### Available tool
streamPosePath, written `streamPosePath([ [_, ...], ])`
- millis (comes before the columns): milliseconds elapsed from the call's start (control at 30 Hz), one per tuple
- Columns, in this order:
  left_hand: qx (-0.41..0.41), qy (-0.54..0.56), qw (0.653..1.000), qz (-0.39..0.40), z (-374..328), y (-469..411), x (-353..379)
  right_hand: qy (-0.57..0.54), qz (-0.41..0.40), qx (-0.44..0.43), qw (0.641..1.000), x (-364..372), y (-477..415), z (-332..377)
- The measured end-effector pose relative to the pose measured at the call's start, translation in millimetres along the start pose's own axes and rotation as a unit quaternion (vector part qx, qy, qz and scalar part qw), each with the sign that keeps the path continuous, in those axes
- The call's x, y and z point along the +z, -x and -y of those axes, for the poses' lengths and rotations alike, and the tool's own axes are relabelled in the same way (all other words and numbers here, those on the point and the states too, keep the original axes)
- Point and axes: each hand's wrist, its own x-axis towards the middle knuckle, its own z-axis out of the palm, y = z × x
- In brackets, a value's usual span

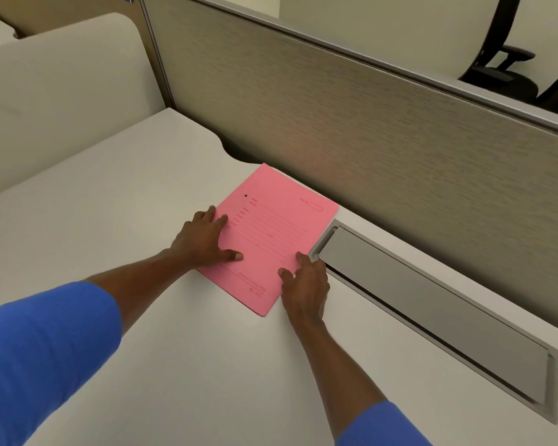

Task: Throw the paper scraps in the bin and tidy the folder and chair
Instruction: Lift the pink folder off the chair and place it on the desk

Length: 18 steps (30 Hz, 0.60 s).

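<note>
Both hands are lying open and flat on the closed pink folder (pixel 273 233), left hand (pixel 203 239) and right hand (pixel 306 284) pinning opposite edges, seemingly squaring it on the surface (pixel 116 201) beside the partition (pixel 351 123).

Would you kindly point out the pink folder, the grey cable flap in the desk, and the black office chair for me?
pink folder (pixel 271 233): head view, middle of its printed cover.
grey cable flap (pixel 432 304): head view, centre of the flat lid.
black office chair (pixel 500 80): head view, on the seat behind the partition.
</note>
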Motion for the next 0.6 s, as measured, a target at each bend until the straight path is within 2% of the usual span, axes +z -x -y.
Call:
streamPosePath([
  [233,0.014,-0.014,1.0,0.0,-1.6,-11.5,-1.6,0.011,-0.006,-0.005,1.0,4.7,-6.8,-6.5],
  [400,0.017,-0.006,1.0,-0.002,-2.9,-11.4,-3.5,-0.031,-0.014,-0.008,0.999,2.7,-7.2,-10.7],
  [600,0.013,0.065,0.992,-0.106,-7.5,28.2,4.0,-0.095,-0.05,-0.018,0.994,8.1,10.9,-25.5],
])
